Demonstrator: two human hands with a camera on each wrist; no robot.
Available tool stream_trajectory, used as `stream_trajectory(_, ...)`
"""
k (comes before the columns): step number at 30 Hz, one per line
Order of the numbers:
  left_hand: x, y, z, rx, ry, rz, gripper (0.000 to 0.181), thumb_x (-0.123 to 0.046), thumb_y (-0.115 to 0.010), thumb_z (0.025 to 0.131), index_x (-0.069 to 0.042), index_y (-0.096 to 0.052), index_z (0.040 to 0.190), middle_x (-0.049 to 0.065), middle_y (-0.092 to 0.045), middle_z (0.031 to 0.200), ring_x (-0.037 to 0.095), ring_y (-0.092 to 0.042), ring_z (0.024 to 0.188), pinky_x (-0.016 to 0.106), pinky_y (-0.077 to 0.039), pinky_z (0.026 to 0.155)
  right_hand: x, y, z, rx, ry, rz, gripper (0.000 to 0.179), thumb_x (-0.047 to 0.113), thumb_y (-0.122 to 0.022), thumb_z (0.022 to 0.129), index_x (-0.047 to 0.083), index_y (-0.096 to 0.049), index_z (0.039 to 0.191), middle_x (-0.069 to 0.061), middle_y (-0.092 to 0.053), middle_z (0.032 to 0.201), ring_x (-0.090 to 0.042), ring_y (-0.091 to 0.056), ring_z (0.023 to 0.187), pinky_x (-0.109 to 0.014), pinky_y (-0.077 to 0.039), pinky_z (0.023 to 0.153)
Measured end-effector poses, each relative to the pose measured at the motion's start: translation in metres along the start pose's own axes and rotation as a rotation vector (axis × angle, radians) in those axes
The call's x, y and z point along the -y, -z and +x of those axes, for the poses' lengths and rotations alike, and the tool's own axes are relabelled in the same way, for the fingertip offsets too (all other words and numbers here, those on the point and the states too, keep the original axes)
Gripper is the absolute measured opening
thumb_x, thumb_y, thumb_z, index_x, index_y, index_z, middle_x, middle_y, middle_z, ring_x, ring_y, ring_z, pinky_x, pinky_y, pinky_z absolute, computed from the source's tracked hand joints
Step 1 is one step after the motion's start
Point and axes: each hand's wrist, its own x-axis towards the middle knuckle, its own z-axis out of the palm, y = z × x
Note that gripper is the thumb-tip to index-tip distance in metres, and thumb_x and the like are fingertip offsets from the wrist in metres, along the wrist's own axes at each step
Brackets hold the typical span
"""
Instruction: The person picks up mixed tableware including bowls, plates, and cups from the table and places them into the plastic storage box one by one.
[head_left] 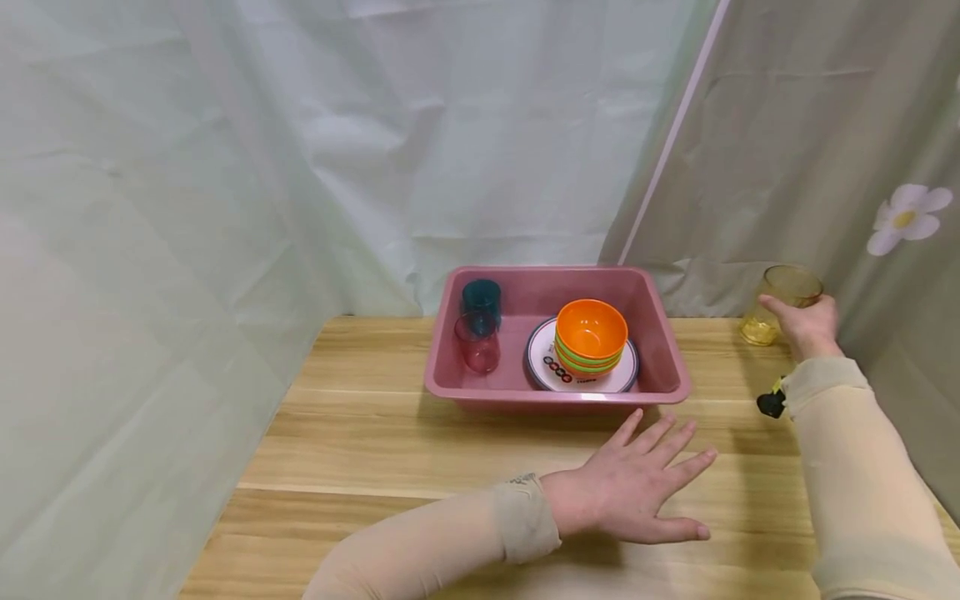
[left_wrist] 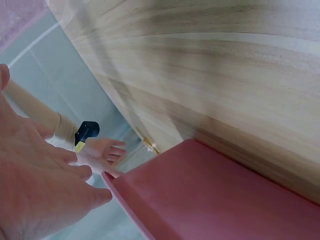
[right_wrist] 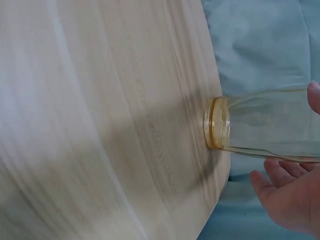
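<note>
A clear yellow glass [head_left: 761,327] stands upright near the table's back right edge. My right hand [head_left: 808,323] is at its upper part, thumb on one side and fingers on the other; in the right wrist view, the glass [right_wrist: 260,122] has its base on the wood, with the right hand [right_wrist: 295,200] at its sides. My left hand [head_left: 630,487] hovers palm down, fingers spread, before a pink basin [head_left: 558,398], holding nothing. Inside the basin are a teal glass [head_left: 480,293], a pink glass [head_left: 480,354], and stacked bowls [head_left: 592,329], orange on top, on a white plate [head_left: 542,367].
The wooden table [head_left: 360,450] runs up to pale curtains [head_left: 465,150] at the back and sides. A black wrist camera [head_left: 771,403] sits at the right cuff. A white flower [head_left: 907,218] decorates the right-hand curtain.
</note>
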Motion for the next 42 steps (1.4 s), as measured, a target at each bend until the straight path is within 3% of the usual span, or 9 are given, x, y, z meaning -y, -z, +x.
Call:
stream_trajectory(22,0.008,-0.003,-0.009,0.004,-0.003,-0.041,0.083,-0.083,-0.019,0.094,-0.042,0.002,0.163,-0.005,0.007,0.171,0.017,0.009,0.156,0.048,0.005,0.124,-0.016,0.014,-0.038,0.093,0.121,-0.182,0.120,0.065,-0.062,0.092,-0.017,0.001,0.154,-0.044,-0.009,0.157,-0.060,-0.017,0.143,-0.069,-0.024,0.113)
stream_trajectory(30,0.010,-0.004,-0.013,0.000,0.005,-0.042,0.083,-0.083,-0.019,0.094,-0.041,0.002,0.163,-0.004,0.002,0.172,0.016,0.015,0.155,0.048,0.005,0.124,-0.023,0.016,-0.053,0.124,0.203,-0.194,0.110,0.060,-0.063,0.094,-0.021,-0.013,0.150,-0.045,-0.025,0.148,-0.056,-0.031,0.132,-0.069,-0.034,0.102)
stream_trajectory(34,0.011,-0.005,-0.014,0.007,0.006,-0.042,0.083,-0.083,-0.018,0.094,-0.041,0.002,0.163,-0.004,0.002,0.172,0.016,0.016,0.155,0.048,0.006,0.124,-0.025,0.018,-0.061,0.146,0.192,-0.212,0.114,0.061,-0.062,0.095,-0.022,-0.007,0.150,-0.048,-0.021,0.147,-0.058,-0.029,0.132,-0.070,-0.034,0.100)
stream_trajectory(42,0.009,-0.002,-0.016,0.007,-0.007,-0.038,0.084,-0.083,-0.016,0.093,-0.041,0.001,0.163,-0.004,0.006,0.171,0.017,0.014,0.155,0.048,0.005,0.124,-0.028,0.017,-0.075,0.154,0.194,-0.235,0.115,0.060,-0.065,0.094,-0.025,-0.008,0.147,-0.049,-0.023,0.143,-0.057,-0.033,0.126,-0.070,-0.037,0.098)
